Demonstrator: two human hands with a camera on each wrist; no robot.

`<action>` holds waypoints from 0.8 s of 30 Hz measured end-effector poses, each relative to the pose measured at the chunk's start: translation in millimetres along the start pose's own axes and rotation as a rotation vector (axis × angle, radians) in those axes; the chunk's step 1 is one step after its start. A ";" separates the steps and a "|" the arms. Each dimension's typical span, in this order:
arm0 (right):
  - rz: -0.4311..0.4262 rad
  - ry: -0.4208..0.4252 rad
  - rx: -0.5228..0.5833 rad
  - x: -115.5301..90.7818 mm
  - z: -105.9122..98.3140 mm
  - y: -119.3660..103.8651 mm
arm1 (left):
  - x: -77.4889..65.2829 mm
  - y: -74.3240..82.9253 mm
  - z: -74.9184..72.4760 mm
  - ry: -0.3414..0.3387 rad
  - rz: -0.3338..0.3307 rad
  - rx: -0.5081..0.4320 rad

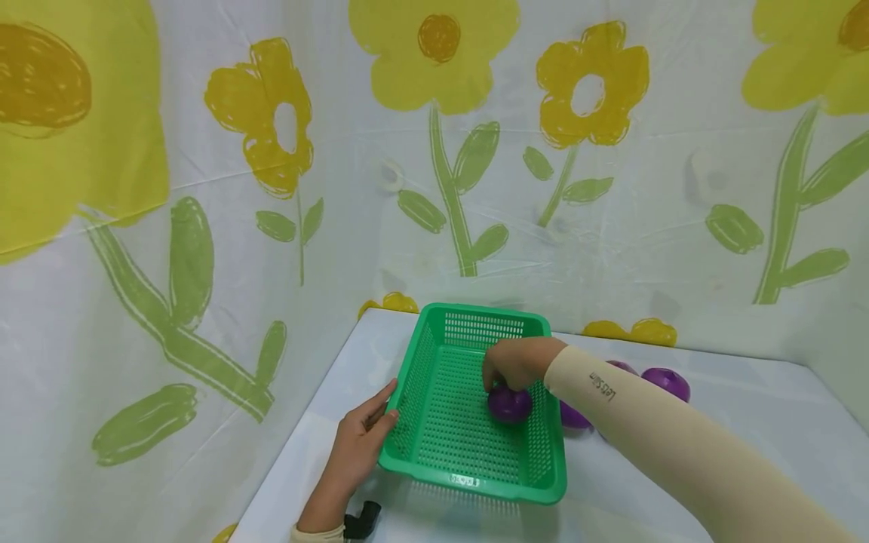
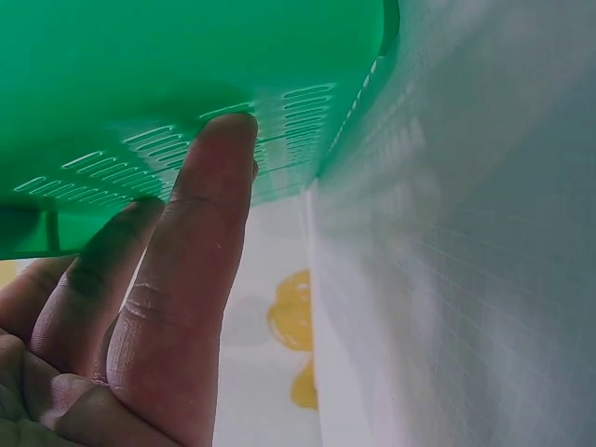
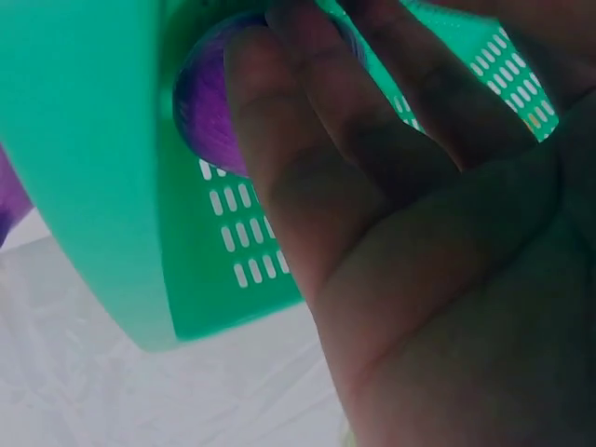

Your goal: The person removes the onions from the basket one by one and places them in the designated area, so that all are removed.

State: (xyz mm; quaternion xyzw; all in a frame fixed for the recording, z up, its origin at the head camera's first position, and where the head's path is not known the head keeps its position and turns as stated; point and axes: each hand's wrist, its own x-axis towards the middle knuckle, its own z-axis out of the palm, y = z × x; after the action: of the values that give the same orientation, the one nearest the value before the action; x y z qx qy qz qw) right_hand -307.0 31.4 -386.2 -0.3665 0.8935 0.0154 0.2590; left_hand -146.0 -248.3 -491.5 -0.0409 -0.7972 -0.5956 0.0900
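Observation:
A green plastic basket (image 1: 468, 486) with slotted walls stands on the white table. My left hand (image 1: 360, 437) is at its left side; in the left wrist view the fairly straight fingers (image 2: 186, 251) touch the outer wall. Inside the basket, toward the right wall, lies a shiny purple onion (image 1: 509, 405). My right hand (image 1: 516, 362) reaches down over it. In the right wrist view the loosely extended fingers (image 3: 279, 140) pass in front of the onion (image 3: 207, 102), which is not enclosed in the palm. The exact fingertip contact is partly hidden.
Right of the basket lie more purple onions (image 1: 667, 383), partly covered by my right sleeve (image 1: 652, 422). A black object (image 1: 363, 520) is by my left wrist. Behind and to the left, a white curtain (image 1: 353, 249) with yellow flowers borders the table (image 1: 747, 422).

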 end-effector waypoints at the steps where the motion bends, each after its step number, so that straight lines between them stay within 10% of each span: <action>1: 0.001 -0.004 -0.001 -0.5 0.1 0.2 | 0.1 0.2 0.3 -0.001 0.001 -0.004; 24: -0.006 -0.210 0.274 -7.7 -3.7 -6.3 | 0.1 -3.7 -0.4 0.005 0.026 0.017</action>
State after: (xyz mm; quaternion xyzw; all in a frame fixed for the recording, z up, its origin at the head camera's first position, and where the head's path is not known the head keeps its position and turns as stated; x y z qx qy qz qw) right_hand -299.9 31.0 -378.4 -0.3269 0.8541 -0.0693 0.3985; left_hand -146.7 -249.7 -494.8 -0.0489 -0.8015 -0.5876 0.0998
